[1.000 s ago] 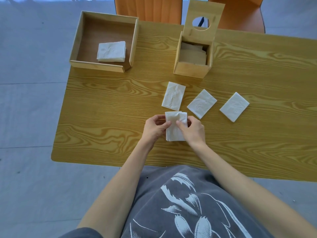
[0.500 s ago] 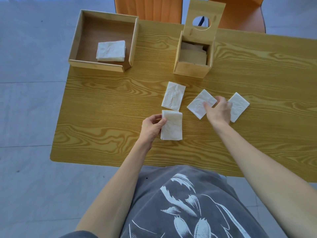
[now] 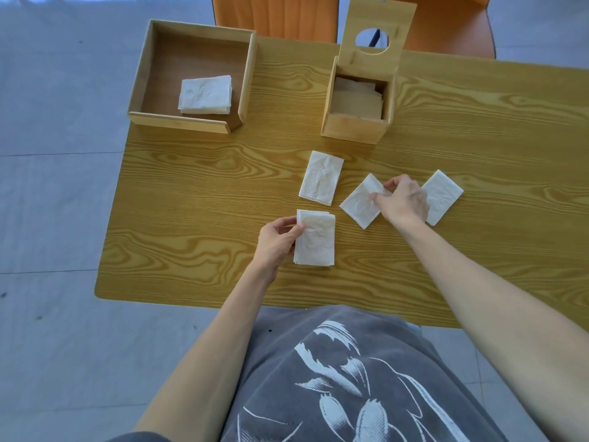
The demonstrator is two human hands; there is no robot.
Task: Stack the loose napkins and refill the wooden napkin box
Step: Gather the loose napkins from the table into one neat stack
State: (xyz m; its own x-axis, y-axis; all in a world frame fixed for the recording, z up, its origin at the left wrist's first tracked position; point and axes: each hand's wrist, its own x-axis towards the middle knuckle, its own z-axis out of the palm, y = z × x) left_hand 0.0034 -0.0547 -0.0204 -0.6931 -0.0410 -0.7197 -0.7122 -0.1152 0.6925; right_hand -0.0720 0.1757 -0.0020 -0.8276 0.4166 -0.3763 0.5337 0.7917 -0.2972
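Pinching the middle loose napkin (image 3: 358, 202) at its far right edge, the right hand (image 3: 403, 202) lies right of the stack (image 3: 315, 239), which the left hand (image 3: 277, 240) grips by its left edge.

Dining or café-style seating area suggested, exact type not certain. Wood-grain laminate table (image 3: 197, 199) with rounded corners set on pale grey tiled floor (image 3: 54, 193). Two orange chairs (image 3: 274, 14) pushed in at far side. Napkin supplies laid out on tabletop: open wooden tray (image 3: 137, 74) with white stack, wooden napkin box (image 3: 353, 126) with hinged lid raised, loose napkins (image 3: 321, 177) spread nearby.
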